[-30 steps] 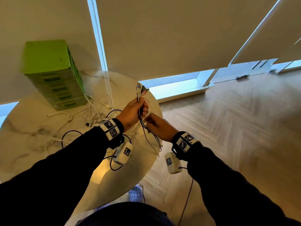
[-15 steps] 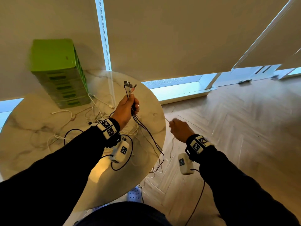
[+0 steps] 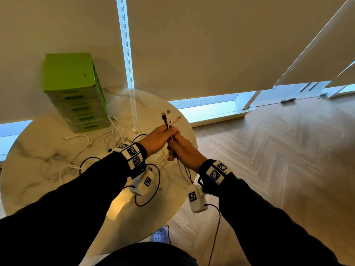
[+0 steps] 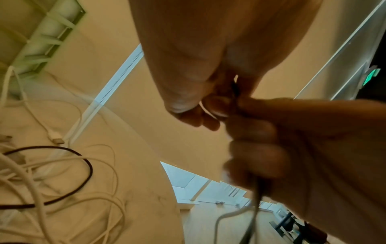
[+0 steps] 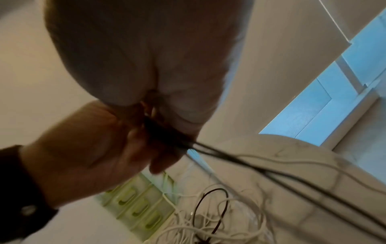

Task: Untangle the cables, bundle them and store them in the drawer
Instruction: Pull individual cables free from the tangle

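Both hands are closed round one thin bunch of cables (image 3: 169, 121), held up above the near right edge of the table. The left hand (image 3: 159, 138) grips the bunch high, just under the plug ends, which stick up out of the fist: a dark plug, a pale squarish one and a small reddish tip splayed to the right. The right hand (image 3: 182, 150) is wrapped round the same strands directly below, its knuckles touching the left hand. From under it the cords, mostly thin black ones with a white one among them, hang slack past the wrist toward the floor.

Beneath the hands lies the round table (image 3: 38, 169), smooth pale marble with grey veins. The loose cables (image 3: 115, 139) sprawl across it in a tangle of glossy white loops, with a black cord curling through them and white plugs lying flat.

At the table's far left stands the green drawer unit (image 3: 76, 96), a tall plastic box with a stack of shallow drawers, each with a slot handle, all pushed in. Several white cords trail right up against its base.

Beyond are matte beige roller blinds and a herringbone wood floor.
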{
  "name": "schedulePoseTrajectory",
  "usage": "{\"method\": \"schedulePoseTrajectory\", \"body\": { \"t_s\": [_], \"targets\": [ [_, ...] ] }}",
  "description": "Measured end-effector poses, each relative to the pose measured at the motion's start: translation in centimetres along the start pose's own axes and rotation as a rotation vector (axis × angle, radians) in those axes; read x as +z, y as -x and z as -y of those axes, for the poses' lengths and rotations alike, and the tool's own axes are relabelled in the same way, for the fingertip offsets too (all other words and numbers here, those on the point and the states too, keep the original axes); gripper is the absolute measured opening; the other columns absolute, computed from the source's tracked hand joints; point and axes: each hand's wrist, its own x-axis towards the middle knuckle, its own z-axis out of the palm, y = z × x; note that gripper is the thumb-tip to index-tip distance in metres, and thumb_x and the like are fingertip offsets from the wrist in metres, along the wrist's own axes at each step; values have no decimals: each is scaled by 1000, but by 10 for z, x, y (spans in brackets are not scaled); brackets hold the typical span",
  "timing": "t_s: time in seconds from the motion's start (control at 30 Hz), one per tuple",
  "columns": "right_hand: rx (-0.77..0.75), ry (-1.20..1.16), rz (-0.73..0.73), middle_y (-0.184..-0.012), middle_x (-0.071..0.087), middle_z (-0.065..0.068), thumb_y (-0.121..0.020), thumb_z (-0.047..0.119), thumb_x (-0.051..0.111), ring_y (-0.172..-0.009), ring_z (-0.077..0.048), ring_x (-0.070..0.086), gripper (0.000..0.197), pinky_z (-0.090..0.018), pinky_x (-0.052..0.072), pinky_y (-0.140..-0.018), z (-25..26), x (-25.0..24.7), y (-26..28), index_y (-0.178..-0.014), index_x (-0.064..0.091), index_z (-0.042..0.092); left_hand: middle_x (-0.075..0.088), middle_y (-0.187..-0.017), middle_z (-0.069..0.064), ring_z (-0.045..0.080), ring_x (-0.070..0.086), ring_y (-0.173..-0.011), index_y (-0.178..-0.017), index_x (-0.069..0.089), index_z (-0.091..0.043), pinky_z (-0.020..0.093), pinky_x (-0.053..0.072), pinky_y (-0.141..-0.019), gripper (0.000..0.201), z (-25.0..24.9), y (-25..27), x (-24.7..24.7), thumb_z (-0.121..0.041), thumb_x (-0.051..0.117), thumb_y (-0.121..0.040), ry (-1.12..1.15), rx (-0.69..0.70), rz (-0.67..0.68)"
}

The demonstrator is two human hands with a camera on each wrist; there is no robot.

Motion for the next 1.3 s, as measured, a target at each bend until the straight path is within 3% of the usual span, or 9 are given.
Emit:
{"method": "schedulePoseTrajectory", "body": {
  "t_s": [0.1,0.27,0.37,0.5,0.6,0.87,1.07,1.17,1.3],
  "targets": [
    [-17,-56,-59,-68,41,7,-109,23,34,-56,-4,36,25,-22,34,-52,5,3,6,-115,52,7,61,-88,4,15,56,-80,-106,59,-16,32,48,-76,12,3,-1,-7,-27,61,-99,92,-6,1],
    [17,-64,-64,-65,38,4,-108,27,36,-54,-6,32,26,-23,29,-51,7,-2,14,-93,49,11,69,-113,3,11,66,-95,-147,34,-24,26,51,-76,81,4,-6,-9,-29,82,-81,171,51,-188],
    [105,-108,-8,-64,37,0,-106,19,37,-53,-11,32,20,-24,28,-50,12,-6,15,-94,50,9,63,-106,-3,-1,62,-85,-140,47,-26,16,50,-78,64,0,-8,-10,-26,79,-85,59,191,-170],
    [86,-104,-20,-70,38,-2,-107,21,35,-53,-7,34,18,-21,30,-50,15,-6,11,-101,51,16,55,-103,-7,5,57,-77,-122,48,-18,21,49,-69,26,0,-11,-1,-23,60,-100,-22,247,-59],
    [2,67,-118,-71,48,16,-108,31,35,-56,1,43,23,-17,35,-55,8,-7,8,-107,56,21,53,-95,-6,8,52,-72,-112,49,-17,28,47,-70,13,-1,-13,0,-21,57,-101,5,204,-97],
    [-69,337,-312,-74,51,11,-107,31,38,-61,-4,43,24,-29,40,-63,-6,-20,3,-104,56,14,70,-117,4,25,69,-100,-119,65,-19,31,58,-86,19,-6,-12,-6,-18,58,-101,30,164,-81],
    [-86,136,-214,-69,42,4,-108,28,36,-56,-3,35,24,-22,34,-54,-5,-20,4,-99,50,11,69,-123,1,19,67,-108,-142,42,-20,34,55,-89,61,-5,-10,-4,-37,71,-91,240,86,-161],
    [-132,110,-225,-68,43,11,-108,28,35,-58,-4,36,18,-26,34,-55,-5,-15,1,-108,52,21,63,-129,1,15,58,-120,-128,56,-27,38,44,-105,61,0,-10,1,-71,52,-86,191,-41,9],
    [-129,79,-111,-70,41,6,-109,26,34,-59,-3,35,17,-24,32,-55,-5,-3,0,-116,49,24,65,-125,-5,14,57,-116,-121,65,-34,33,42,-105,45,6,-4,5,-60,35,-99,185,-3,93]
  ]
}}
